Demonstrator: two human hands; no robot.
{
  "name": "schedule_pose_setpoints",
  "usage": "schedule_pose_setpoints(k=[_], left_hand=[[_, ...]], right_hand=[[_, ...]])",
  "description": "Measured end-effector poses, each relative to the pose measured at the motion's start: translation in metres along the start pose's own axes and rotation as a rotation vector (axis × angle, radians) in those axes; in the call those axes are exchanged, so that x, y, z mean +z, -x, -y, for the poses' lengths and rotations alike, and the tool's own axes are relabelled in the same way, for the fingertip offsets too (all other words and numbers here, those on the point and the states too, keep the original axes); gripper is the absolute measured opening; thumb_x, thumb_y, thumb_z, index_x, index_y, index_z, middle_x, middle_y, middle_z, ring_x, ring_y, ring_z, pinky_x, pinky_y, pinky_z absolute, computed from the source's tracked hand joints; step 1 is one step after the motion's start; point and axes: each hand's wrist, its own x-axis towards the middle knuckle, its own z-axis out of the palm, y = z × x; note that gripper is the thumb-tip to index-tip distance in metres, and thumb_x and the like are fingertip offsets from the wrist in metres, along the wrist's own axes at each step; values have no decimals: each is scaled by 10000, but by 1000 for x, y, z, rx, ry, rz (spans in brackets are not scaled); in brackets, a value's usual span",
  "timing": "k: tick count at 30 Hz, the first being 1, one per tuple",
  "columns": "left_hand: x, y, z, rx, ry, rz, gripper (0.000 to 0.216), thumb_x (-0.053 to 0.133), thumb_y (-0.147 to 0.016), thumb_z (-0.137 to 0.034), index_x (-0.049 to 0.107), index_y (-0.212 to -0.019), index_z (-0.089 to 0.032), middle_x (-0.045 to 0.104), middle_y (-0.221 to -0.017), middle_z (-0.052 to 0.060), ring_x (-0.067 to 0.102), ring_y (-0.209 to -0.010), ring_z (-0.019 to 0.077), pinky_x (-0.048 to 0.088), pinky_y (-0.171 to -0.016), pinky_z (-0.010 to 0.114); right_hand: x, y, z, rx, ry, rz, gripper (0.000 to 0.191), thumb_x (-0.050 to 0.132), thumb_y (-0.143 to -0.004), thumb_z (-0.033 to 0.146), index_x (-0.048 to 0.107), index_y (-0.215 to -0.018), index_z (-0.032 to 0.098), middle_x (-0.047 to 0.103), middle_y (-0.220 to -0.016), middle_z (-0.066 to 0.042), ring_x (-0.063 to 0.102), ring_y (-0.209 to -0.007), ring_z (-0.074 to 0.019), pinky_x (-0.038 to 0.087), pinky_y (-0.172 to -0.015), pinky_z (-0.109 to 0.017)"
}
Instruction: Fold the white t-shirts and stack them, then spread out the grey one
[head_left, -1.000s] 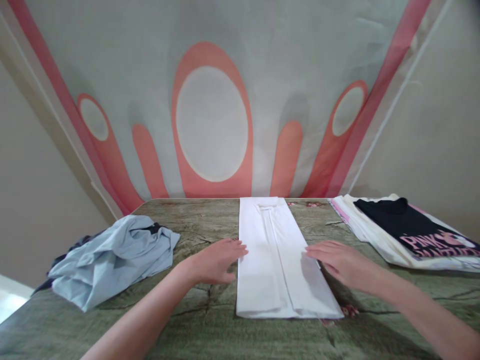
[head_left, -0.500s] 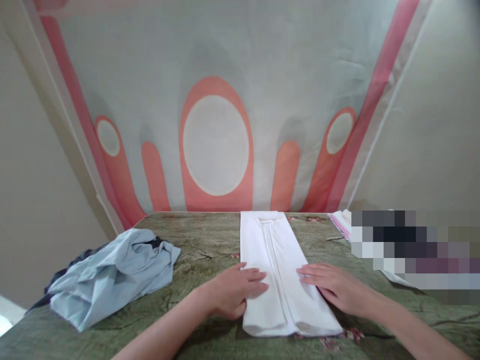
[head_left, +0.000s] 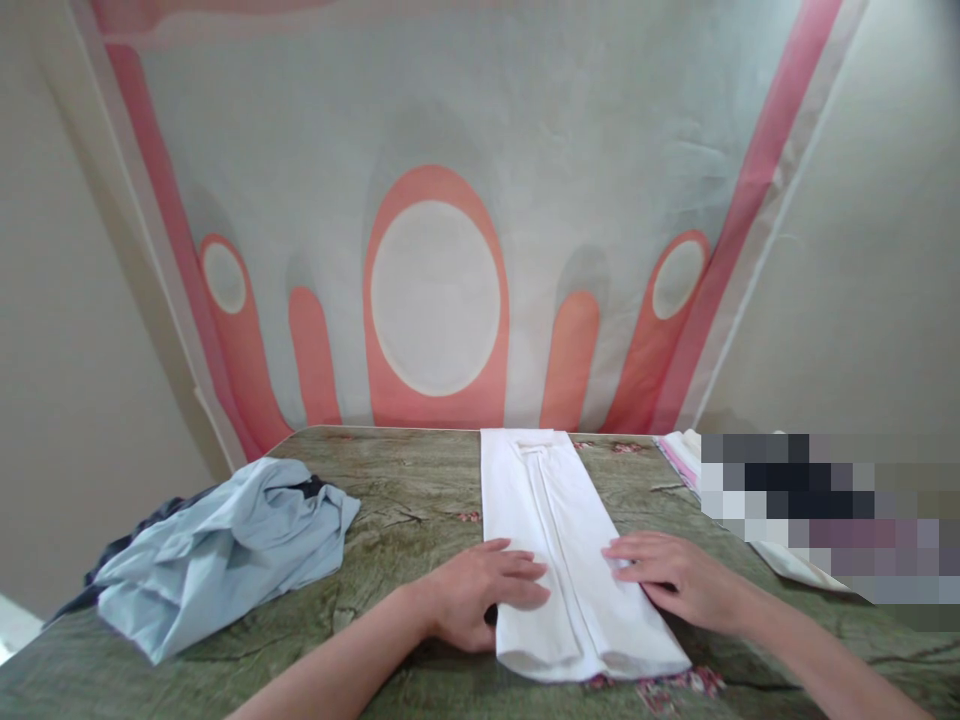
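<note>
Left hand (head_left: pixel 487 592): open, palm down, fingers slightly spread on the left panel of a folded white garment (head_left: pixel 592 560), toward its near end. Thumb at the garment's left long side; cannot tell whether it is tucked under. Right hand (head_left: pixel 679 580): open and loose, fingertips on the right long side, thumb lower and set apart from the fingers. No firm grip seen on either side; pressure cannot be judged.

Garment: long narrow strip on the tabletop (head_left: pixel 416 470), right of centre, running from the far edge toward the near edge. Two side panels meet nearly along the middle, a narrow gap between them. Near end slightly lifted and rounded; what looks like a neckline shows at the far end.

Handling notes (judgement): keep fingers flat, press lightly and equally with both hands so neither panel is dragged across the gap. Stroke along the length, not across it. The raised near end probably needs flattening; keep both long sides straight.

Farther out: crumpled light-blue garment (head_left: pixel 232 550) by the left edge, dark cloth (head_left: pixel 139 535) partly beneath it. Toward the right edge, a clothes pile (head_left: pixel 795 565), mostly pixelated, contents unclear. Beyond the far edge, a backdrop (head_left: pixel 435 110) with coral arches.
</note>
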Motion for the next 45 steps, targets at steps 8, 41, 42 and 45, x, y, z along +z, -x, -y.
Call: schedule_pose_setpoints(k=[8, 41, 42, 45], left_hand=[[-12, -1, -4, -21, 285, 27, 473, 374, -833, -120, 459, -1259, -305, 473, -1313, -33, 418, -1215, 137, 190, -1077, 358], [-49, 4, -33, 216, 1030, 581, 799, 406, -807, -615, 306, -1367, -55, 368, -1368, 103, 307, -1274, 272, 230, -1033, 288], [-46, 5, -34, 206, 1048, 592, 838, 416, -789, -635, 309, -1362, -33, 400, -1342, 114, 325, -1262, 283, 249, -1023, 290], [-37, 10, -37, 142, 1076, 614, 831, 438, -746, -678, 460, -1275, -37, 569, -1111, 91, 445, -1161, 291, 334, -962, 285]], right_hand=[[-13, 6, -4, 103, -181, 113, 274, 448, -859, 251, 667, -1012, 315, 577, -1213, -10, 473, -1176, -196, 286, -1040, -471], [-38, -1, 58, 8, -610, 362, 353, 469, -745, 115, 699, -980, 244, 643, -1102, -38, 518, -1119, -197, 369, -966, -349], [-39, 1, 59, 11, -669, 402, 339, 467, -753, 126, 702, -977, 225, 653, -1079, -48, 540, -1091, -203, 394, -935, -337], [-38, 8, 59, 38, -798, 506, 287, 491, -772, 187, 710, -957, 173, 670, -1030, -74, 599, -997, -222, 445, -846, -303]])
